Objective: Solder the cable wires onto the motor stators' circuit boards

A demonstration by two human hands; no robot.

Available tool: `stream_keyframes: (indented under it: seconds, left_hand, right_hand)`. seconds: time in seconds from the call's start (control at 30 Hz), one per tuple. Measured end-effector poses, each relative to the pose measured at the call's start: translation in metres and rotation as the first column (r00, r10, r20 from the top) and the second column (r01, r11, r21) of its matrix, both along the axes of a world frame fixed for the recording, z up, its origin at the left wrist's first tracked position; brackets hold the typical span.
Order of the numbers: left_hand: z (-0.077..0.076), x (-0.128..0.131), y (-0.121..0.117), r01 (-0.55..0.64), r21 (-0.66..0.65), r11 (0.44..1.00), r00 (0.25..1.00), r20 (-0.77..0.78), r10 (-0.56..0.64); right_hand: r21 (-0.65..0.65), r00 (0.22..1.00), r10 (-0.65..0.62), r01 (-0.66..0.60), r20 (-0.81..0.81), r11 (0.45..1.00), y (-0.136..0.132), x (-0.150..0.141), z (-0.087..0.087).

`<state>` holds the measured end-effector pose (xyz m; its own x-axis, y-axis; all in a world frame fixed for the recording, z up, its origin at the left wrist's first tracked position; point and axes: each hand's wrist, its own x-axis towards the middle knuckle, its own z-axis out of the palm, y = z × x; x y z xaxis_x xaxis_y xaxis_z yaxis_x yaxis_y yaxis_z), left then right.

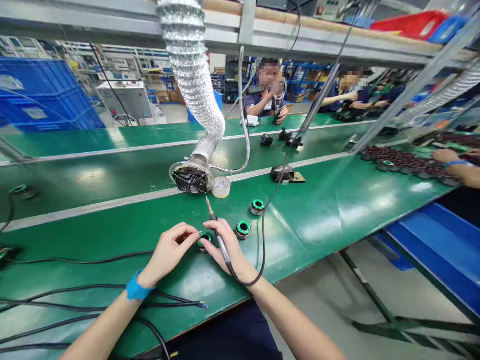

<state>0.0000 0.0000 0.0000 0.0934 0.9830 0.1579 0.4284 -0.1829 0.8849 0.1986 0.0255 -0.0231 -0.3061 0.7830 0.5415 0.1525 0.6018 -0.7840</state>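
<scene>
Ring part, clock centre: sitting right between the two hands, on the green bench (318, 220), showing a green face; call that ring part (203, 245) the middle of the dial, twelve straight ahead.
Left hand (169, 251): thumb and forefinger brought together at the ring's left rim; cannot tell whether pinching anything thin.
Right hand (234, 246): wrapped loosely around a soldering iron (222, 244), thumb reaching to the ring part's right side, iron tip pointing away towards twelve.
Progress: looks mid-work on one ring, tip off it at this instant. Two similar rings, one (243, 230) nearer three and another (257, 207) at two, standing apart from both hands; cannot tell which are finished.
Bench: glossy green, catching lamp glare; black cables (71, 288) trailing in from eight, bared ends (203, 305) near six. Fan (192, 181) on a silver duct (195, 75) just shy of twelve, pale round tub (221, 188) just beside it.
Room: blue crates (33, 95) stacked at ten; co-workers seated at one (265, 97) and two (347, 95); dark reddish parts (405, 159) massed towards three.
</scene>
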Motion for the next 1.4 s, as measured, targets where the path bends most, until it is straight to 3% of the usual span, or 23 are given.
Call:
stream_keyframes:
  seconds: [0.2,0.4,0.73,0.83,0.97,1.13,1.3,1.4]
  left_hand:
    - [-0.004,0.009,-0.007,-0.033,0.075,0.997,0.999,0.033,0.030]
    - [-0.010,0.008,-0.013,-0.178,0.088,0.980,0.975,0.150,0.164]
    - [-0.018,0.012,-0.019,-0.234,0.030,0.972,0.948,0.229,0.221]
    - [-0.019,0.013,-0.017,-0.247,0.010,0.969,0.933,0.272,0.235]
    - [-0.020,0.011,-0.013,-0.260,0.001,0.965,0.926,0.285,0.249]
    - [-0.019,0.008,-0.009,-0.271,0.002,0.963,0.939,0.219,0.264]
    - [-0.019,0.010,-0.008,-0.264,-0.134,0.955,0.910,0.293,0.293]
    - [-0.017,0.011,-0.009,-0.235,-0.105,0.966,0.931,0.263,0.254]
  right_hand:
    - [-0.052,0.984,-0.019,0.010,-0.176,0.999,-0.005,-0.017,0.006]
    - [-0.174,0.943,-0.134,0.084,-0.304,0.981,-0.018,-0.041,0.004]
    - [-0.282,0.893,-0.323,0.237,-0.314,0.930,-0.044,-0.061,-0.010]
    - [-0.319,0.889,-0.327,0.224,-0.320,0.921,-0.048,-0.065,-0.012]
    - [-0.217,0.937,-0.264,0.215,-0.230,0.952,-0.050,-0.059,-0.010]
    - [-0.068,0.918,-0.395,0.392,-0.043,0.917,-0.035,-0.027,-0.006]
    - [-0.083,0.945,-0.279,0.297,0.173,0.951,-0.021,-0.018,-0.010]
    - [-0.073,0.936,-0.266,0.289,0.229,0.955,-0.023,-0.021,-0.012]
